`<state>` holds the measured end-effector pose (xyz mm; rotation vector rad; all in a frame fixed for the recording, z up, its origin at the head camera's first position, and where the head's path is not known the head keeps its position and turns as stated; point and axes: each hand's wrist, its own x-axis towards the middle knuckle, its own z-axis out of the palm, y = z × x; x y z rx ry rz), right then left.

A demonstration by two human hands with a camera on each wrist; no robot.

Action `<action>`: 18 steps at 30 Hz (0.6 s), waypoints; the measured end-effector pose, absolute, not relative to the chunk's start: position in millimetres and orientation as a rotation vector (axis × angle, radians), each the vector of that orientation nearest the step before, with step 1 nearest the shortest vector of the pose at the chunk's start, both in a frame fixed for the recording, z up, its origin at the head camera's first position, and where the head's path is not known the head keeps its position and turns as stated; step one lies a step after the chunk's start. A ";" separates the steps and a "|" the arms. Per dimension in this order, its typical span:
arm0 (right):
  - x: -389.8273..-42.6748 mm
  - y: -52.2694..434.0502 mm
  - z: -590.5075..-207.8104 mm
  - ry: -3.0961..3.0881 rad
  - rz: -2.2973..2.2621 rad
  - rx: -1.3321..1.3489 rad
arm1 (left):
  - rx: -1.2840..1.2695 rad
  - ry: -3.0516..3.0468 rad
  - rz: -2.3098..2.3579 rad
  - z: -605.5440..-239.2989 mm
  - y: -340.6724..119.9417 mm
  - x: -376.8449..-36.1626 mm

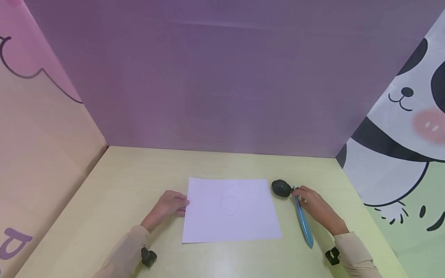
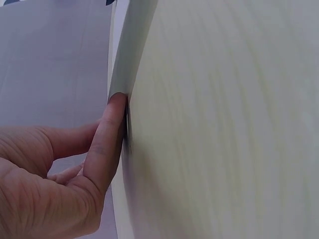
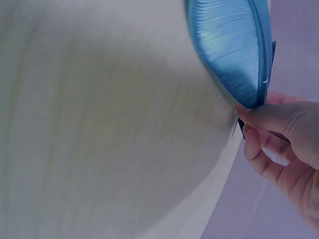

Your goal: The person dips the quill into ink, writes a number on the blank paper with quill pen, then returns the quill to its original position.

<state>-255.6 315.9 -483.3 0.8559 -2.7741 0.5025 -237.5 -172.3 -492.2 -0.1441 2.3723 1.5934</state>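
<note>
A white sheet of paper (image 1: 231, 210) with a faint oval outline drawn on it lies flat in the middle of the pale yellow table (image 1: 121, 185). My left hand (image 1: 172, 204) rests at the sheet's left edge, and one straight finger (image 2: 107, 144) presses down there. A dark rounded object (image 1: 281, 188) sits just off the sheet's upper right corner. My right hand (image 1: 306, 200) is right beside it and pinches a blue feather-shaped pen (image 1: 304, 222), whose vane (image 3: 234, 45) trails back toward my wrist. The pen's tip is hidden behind my fingers (image 3: 264, 119).
A purple panel (image 1: 222, 77) closes the back of the table. A pink and peach panel (image 1: 41, 127) stands on the left and a panda-print panel (image 1: 403, 127) on the right. Black wrist mounts (image 1: 148, 256) sit on both sleeves.
</note>
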 end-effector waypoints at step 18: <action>-258.3 320.4 -494.4 -2.589 0.464 0.963 | -0.100 2.391 1.599 -492.0 -172.7 -236.7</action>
